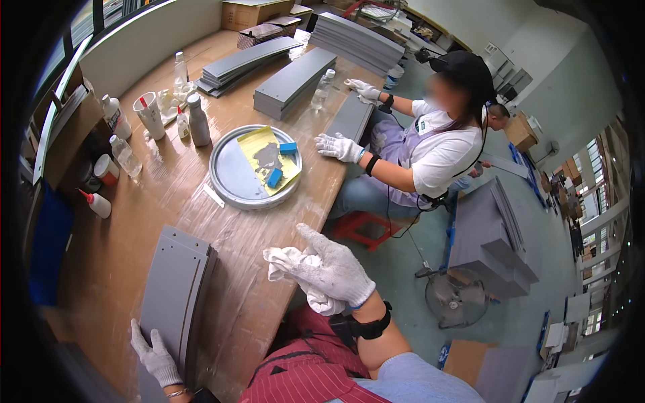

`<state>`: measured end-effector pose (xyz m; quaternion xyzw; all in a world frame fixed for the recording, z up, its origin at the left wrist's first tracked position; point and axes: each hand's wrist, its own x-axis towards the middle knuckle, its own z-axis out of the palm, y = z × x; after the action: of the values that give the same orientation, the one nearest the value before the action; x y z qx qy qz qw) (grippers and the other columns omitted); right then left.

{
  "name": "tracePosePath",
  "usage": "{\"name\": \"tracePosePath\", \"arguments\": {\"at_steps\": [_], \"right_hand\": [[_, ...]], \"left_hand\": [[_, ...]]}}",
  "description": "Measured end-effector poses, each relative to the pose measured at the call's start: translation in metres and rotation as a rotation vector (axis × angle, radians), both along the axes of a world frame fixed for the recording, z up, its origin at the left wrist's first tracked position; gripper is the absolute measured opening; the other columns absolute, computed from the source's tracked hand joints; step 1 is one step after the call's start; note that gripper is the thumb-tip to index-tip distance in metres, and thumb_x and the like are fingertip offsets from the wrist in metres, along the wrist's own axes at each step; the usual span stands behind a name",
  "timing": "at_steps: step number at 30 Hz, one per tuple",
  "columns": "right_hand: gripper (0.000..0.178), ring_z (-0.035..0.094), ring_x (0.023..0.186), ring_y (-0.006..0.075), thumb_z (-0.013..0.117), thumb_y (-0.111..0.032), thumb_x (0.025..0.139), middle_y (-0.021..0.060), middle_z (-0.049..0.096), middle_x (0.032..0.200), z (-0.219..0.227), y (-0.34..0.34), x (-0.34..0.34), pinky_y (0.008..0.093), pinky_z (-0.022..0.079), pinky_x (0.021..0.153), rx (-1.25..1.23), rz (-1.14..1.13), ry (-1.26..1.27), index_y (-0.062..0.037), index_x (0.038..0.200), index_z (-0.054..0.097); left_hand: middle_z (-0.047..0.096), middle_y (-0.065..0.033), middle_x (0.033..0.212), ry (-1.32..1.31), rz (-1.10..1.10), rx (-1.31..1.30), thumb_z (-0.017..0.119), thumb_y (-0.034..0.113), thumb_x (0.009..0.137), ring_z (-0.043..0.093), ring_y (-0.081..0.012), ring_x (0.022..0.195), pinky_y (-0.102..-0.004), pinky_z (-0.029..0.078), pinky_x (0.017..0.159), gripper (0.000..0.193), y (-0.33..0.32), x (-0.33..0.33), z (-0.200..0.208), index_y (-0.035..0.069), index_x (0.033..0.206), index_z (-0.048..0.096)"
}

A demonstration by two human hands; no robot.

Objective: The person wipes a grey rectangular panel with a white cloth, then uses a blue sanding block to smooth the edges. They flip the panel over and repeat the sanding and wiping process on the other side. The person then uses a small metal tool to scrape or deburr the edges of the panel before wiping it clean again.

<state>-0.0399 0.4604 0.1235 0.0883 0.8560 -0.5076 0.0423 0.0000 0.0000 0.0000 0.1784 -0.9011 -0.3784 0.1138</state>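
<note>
A stack of long grey panels lies along the table's near left part, with small holes near the far end of the top panel. My left hand, in a white knit glove, rests on the stack's near left side with its fingers stretched out. My right hand, gloved too, is raised over the table's right edge, closed on a white cloth that hangs below the palm. Beyond them stands a round grey lid or tub, carrying a yellow sheet smeared with grey paste and two blue blocks.
Bottles, including a grey bottle and a red-tipped bottle, stand at the left. More grey panels are stacked at the back. A gloved co-worker sits at the right, wiping a panel. A floor fan stands beside the table.
</note>
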Motion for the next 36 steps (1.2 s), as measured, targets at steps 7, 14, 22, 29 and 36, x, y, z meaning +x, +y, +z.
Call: {"name": "tracePosePath", "arguments": {"at_steps": [7,14,22,29,36], "right_hand": [[0.062,0.072,0.103,0.0223,0.079,-0.028,0.092,0.0198,0.073,0.115,-0.015,-0.026,-0.023,0.0330,0.056,0.090,0.067,0.097,0.218,0.0040,0.140,0.058],[0.055,0.070,0.100,0.0335,0.075,-0.032,0.091,0.0197,0.070,0.110,-0.007,-0.145,-0.045,0.0419,0.057,0.087,0.078,0.476,0.309,-0.0031,0.136,0.063],[0.024,0.066,0.102,0.0300,0.060,-0.026,0.095,0.0121,0.064,0.106,-0.058,-0.338,0.001,0.0436,0.055,0.082,0.403,1.241,0.353,-0.0076,0.109,0.066],[0.021,0.064,0.108,0.0344,0.061,-0.026,0.095,0.0130,0.065,0.110,-0.075,-0.258,-0.113,0.0473,0.054,0.089,0.603,0.551,0.298,-0.0181,0.112,0.071],[0.017,0.067,0.094,0.0336,0.068,-0.025,0.094,0.0148,0.067,0.097,-0.057,-0.136,-0.131,0.0447,0.054,0.083,0.432,-0.006,0.376,-0.0164,0.106,0.078]], "left_hand": [[0.050,-0.0177,0.154,-0.105,0.032,-0.216,0.064,0.014,0.096,0.036,-0.0361,0.148,-0.0475,0.022,0.126,0.059,0.008,0.028,0.010,0.002,0.151,0.047],[0.036,-0.0170,0.164,-0.406,0.304,-0.610,0.057,0.035,0.104,0.028,-0.0366,0.154,-0.0483,0.015,0.128,0.063,-0.044,0.101,-0.003,0.008,0.158,0.039],[0.035,-0.0170,0.165,-0.376,0.313,-0.815,0.045,0.042,0.108,0.028,-0.0374,0.153,-0.0485,0.017,0.127,0.062,-0.039,0.118,-0.018,0.009,0.159,0.038],[0.035,-0.0170,0.165,-0.353,0.314,-0.797,0.044,0.041,0.109,0.029,-0.0378,0.153,-0.0494,0.018,0.127,0.061,-0.034,0.120,-0.012,0.007,0.159,0.038],[0.036,-0.0158,0.165,-0.386,0.304,-0.857,0.040,0.043,0.110,0.030,-0.0379,0.153,-0.0491,0.020,0.126,0.061,-0.046,0.122,-0.019,0.008,0.159,0.037]]}}
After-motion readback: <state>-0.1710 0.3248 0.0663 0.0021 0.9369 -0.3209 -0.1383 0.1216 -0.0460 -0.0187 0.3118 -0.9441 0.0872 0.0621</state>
